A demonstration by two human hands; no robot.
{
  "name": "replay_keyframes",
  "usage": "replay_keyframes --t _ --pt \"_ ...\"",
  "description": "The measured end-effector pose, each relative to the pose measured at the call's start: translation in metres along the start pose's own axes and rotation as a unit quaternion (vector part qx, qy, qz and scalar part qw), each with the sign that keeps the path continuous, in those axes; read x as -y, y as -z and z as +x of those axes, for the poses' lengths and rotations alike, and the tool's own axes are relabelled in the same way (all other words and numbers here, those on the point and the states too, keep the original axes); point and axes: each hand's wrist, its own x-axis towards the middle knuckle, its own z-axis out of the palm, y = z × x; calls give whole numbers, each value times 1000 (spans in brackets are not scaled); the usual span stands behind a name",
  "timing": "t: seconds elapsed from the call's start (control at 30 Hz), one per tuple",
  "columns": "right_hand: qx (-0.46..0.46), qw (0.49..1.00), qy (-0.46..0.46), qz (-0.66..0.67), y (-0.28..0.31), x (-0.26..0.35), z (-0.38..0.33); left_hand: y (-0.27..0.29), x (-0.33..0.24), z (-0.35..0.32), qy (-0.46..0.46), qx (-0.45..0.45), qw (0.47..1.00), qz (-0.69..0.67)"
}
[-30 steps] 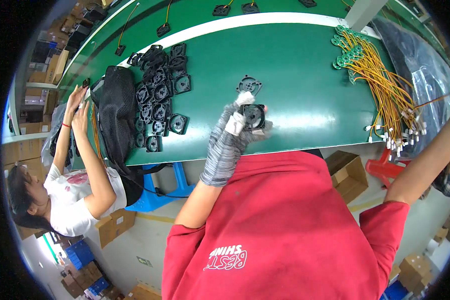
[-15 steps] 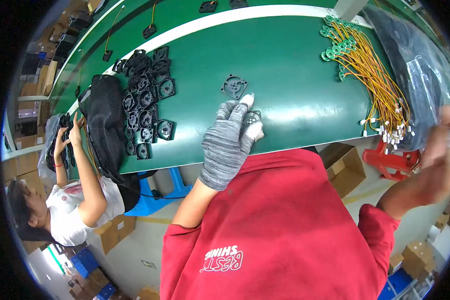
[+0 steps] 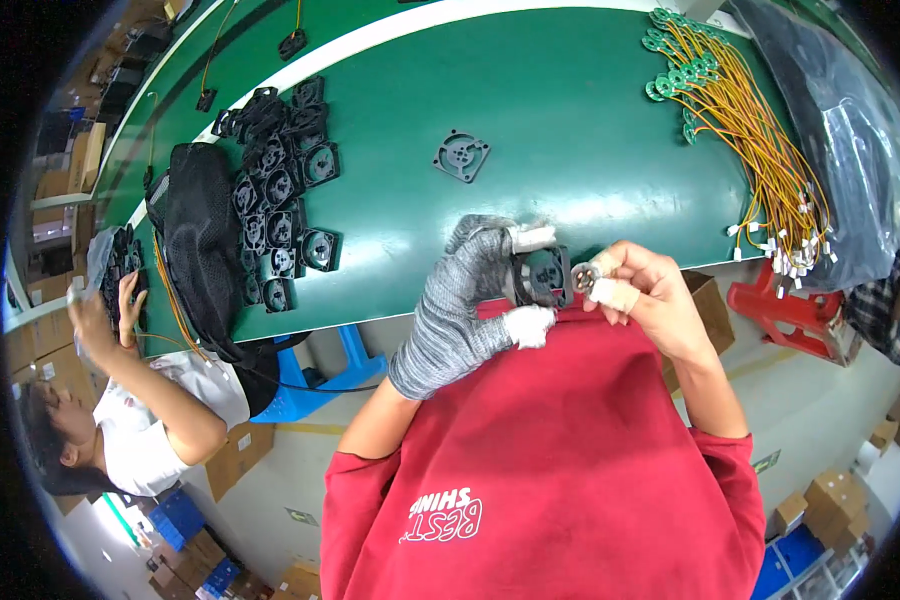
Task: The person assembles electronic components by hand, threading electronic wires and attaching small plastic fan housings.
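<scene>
My left hand (image 3: 467,300), in a grey knit glove with white-wrapped fingertips, grips a black square fan housing (image 3: 544,277) at the table's near edge. Beside it, my right hand (image 3: 642,290) pinches a small round part with coppery and dark patches (image 3: 583,277) between white-wrapped thumb and finger. That part is close against the housing's right side; whether they touch I cannot tell. On the green table (image 3: 560,110) beyond my hands lies one loose black fan frame (image 3: 461,156).
Several black fan housings (image 3: 278,185) stand in rows at left, beside a black mesh bag (image 3: 202,240). At right lie green circuit discs with yellow-orange wires (image 3: 755,140), near a clear plastic bag (image 3: 850,170). A co-worker (image 3: 160,400) sits left; a red stool (image 3: 780,315) stands right.
My right hand has come in from the far right with the small round part. My left hand has lifted the housing off the table and tilted it toward my right hand.
</scene>
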Motion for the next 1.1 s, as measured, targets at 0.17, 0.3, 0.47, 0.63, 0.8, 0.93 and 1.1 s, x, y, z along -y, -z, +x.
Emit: replay_keyframes --t 0.17,0.3,0.47,0.63,0.8,0.93,1.1 --pt "69 995 10 72 2 1 9 -4 -8 6 176 48 912 -368" --pt "98 991 21 93 3 4 6 -3 -5 6 237 97 855 -451" --pt "105 993 37 -40 9 15 -1 -7 -21 14 271 114 863 -411" --pt "196 979 54 4 10 10 6 -3 -14 0 266 101 893 -349" --pt "185 980 73 8 8 1 3 -12 -13 5 272 85 885 -368" --pt "185 977 98 38 6 4 3 -22 -25 3 268 58 882 -383" --pt "184 977 101 -35 13 16 -3 -18 -14 0 273 137 879 -368"
